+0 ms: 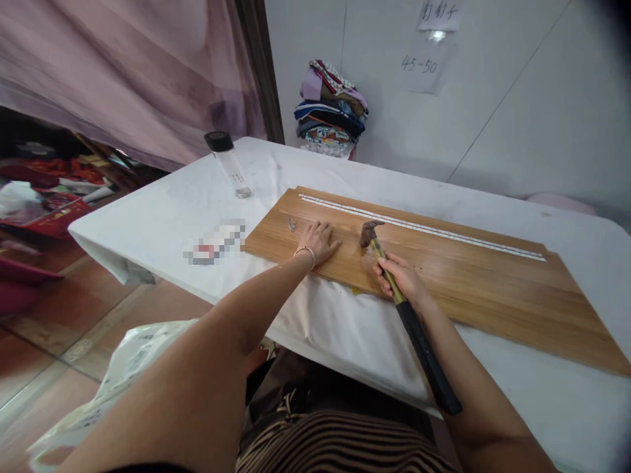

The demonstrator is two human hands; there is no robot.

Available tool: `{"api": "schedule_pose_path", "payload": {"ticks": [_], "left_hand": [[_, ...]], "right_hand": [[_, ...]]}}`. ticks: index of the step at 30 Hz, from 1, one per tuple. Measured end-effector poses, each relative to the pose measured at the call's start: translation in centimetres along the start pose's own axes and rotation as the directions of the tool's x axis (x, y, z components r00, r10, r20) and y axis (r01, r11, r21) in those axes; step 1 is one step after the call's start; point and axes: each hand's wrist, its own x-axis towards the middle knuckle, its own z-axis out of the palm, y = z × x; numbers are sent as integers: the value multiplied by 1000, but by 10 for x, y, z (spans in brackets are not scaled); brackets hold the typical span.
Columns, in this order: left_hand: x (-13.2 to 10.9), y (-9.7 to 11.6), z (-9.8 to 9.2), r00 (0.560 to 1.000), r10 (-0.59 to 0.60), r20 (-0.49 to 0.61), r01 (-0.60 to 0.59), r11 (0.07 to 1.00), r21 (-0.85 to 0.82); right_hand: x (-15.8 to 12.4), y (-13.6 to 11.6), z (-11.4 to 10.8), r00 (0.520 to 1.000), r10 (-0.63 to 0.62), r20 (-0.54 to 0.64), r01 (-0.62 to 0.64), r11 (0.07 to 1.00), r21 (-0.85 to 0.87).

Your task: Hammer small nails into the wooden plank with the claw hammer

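Observation:
My right hand (401, 279) grips a claw hammer (419, 338) by the upper part of its handle, close below the head. The rusty head sits just over the wooden board (493, 295), and the black grip points back toward me. Flat on the board's left part lies my left hand (318, 243), fingers spread, holding nothing. Beyond its fingertips is a small cluster of metal pieces (292, 225), probably nails, too small to tell. A white measuring strip (419, 226) runs along the board's far edge.
The board rests on a table with a white cloth (182, 190). A clear bottle with a black lid (231, 167) stands at the back left, near a pixelated item (215, 243). Folded clothes (331, 112) are stacked behind the table. A plastic bag (123, 368) hangs at lower left.

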Motion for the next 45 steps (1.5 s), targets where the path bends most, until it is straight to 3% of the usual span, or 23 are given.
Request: {"api": "schedule_pose_path", "payload": {"ticks": [45], "left_hand": [[0, 0, -1, 1000, -15, -5, 15, 1000, -28]], "right_hand": [[3, 6, -3, 1000, -6, 0, 6, 1000, 0]]}}
